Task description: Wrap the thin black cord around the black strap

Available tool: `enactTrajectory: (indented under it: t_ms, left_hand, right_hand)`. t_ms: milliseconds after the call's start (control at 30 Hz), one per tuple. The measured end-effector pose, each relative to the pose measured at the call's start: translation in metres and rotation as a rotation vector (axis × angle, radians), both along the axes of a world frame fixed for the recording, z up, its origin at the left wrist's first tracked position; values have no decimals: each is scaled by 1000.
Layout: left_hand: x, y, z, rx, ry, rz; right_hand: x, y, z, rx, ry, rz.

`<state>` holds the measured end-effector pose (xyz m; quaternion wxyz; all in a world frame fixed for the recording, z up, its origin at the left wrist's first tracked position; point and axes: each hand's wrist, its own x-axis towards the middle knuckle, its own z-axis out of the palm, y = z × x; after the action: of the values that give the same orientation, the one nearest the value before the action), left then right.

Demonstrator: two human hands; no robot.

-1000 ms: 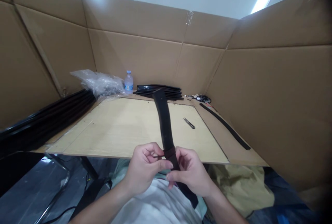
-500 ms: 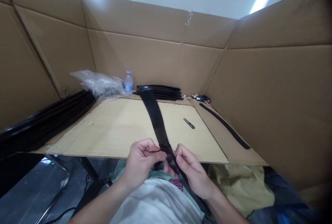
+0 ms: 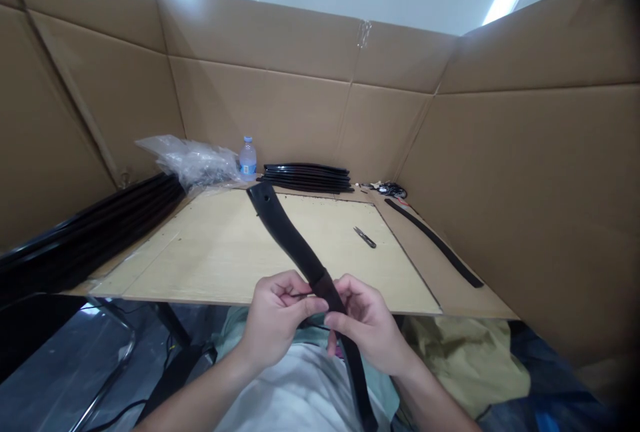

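Observation:
A long black curved strip (image 3: 287, 235) rises from my lap over the near edge of the pale board (image 3: 225, 252), its far end pointing up and left. My left hand (image 3: 275, 322) is closed, pinching something thin and dark against the strip. My right hand (image 3: 367, 325) is closed around the strip just below a brownish band on it. The strip's lower end runs down past my shirt and out of the frame's bottom.
Small snips (image 3: 365, 237) lie on the board. A stack of black strips (image 3: 307, 177), a water bottle (image 3: 247, 159) and a plastic bag (image 3: 193, 160) stand at the back. More black strips (image 3: 95, 229) lie left, one strip (image 3: 433, 240) right. Cardboard walls (image 3: 525, 185) surround the table.
The strip's far end has swung to the left across the board. Both hands have stayed at the same spot on it, near the board's front edge.

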<state>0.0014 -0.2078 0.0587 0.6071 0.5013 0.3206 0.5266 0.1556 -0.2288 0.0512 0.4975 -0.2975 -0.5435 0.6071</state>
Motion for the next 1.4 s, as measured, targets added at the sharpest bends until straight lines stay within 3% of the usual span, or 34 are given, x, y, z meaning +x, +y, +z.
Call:
enactTrajectory:
  t_ms: [200,433,667,900,1167,1400]
  left_hand:
    - [2,-4,0,-16,-46,-72]
    - [1,-2,3,21,-62,-11]
    - [1,-5,1,-35,-11,13]
    - [5,-11,8,-102,-106,-132]
    - [3,-8,7,-67,-100,-172]
    - [1,2,0,-32,-40,-20]
  right_hand:
    - [-1,-4,-4,-7,-24,-55]
    - [6,1,-6,25,95,32]
    - [5,7,-8,83,77,-5]
    - [3,-3,-1,-12,39,6]
    - [-6,-9,-3,-47,-1,-132]
    - [-3,-6,-2,45,26,-86]
